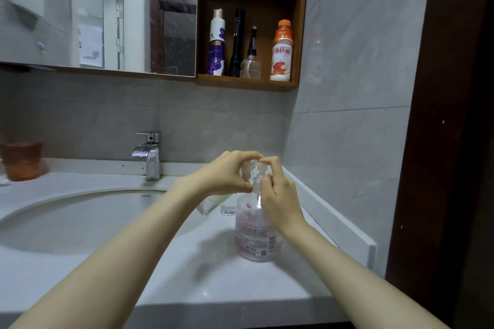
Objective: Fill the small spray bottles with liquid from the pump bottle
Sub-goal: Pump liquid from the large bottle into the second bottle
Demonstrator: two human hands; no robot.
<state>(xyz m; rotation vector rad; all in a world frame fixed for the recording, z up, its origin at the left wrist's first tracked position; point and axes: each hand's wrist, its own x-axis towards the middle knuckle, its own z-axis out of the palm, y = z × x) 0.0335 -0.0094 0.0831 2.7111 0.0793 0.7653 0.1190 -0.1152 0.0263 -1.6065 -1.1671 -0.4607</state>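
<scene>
A clear pump bottle [255, 232] with pink print stands on the white counter [187, 270] to the right of the basin. My right hand [279, 192] curls around its white pump head [260, 168], fingertips on top and thumb against the neck. My left hand [227, 173] grips a small clear bottle [212, 203], tilted, with its upper end hidden inside my fingers close to the pump's spout. Another small clear container [228, 209] stands on the counter just behind the pump bottle. I cannot tell whether liquid is flowing.
A round sink basin [80, 219] and a chrome faucet [149, 155] lie to the left, with an orange cup [22, 160] at the far left. The wall shelf [248, 84] holds a purple bottle, a black flashlight, a clear spray bottle [250, 61] and an orange-capped drink bottle.
</scene>
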